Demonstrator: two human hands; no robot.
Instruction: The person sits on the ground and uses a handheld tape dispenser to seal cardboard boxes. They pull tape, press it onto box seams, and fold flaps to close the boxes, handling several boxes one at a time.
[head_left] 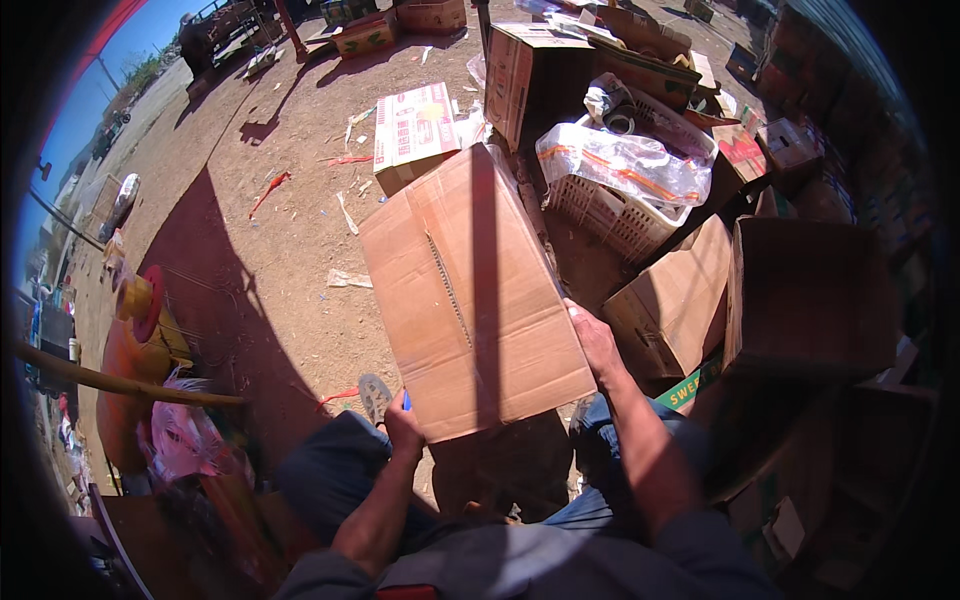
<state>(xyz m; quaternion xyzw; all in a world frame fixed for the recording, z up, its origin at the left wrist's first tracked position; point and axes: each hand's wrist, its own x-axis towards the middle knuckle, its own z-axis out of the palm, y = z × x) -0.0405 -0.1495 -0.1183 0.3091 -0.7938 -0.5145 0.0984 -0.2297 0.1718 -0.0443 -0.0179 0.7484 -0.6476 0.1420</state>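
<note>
Gripping a flattened cardboard box [470, 290] with both our left hand [403, 425] and right hand [592, 340], we sit over littered dirt ground [290, 250] outdoors.

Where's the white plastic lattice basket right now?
Head view, upper right: the white plastic lattice basket sits just right of the flattened brown cardboard box, under a clear plastic bag.

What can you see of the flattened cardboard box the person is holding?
The flattened cardboard box is plain brown corrugated board, held as a tilted sheet above the person's knees over the dirt ground. A seam with a row of small marks runs along its length where two flaps meet, and a narrow band of shadow crosses it lengthwise. The left hand grips its lower left corner; the right hand holds its right edge, fingers on the board. Nothing else visibly touches it.
</note>
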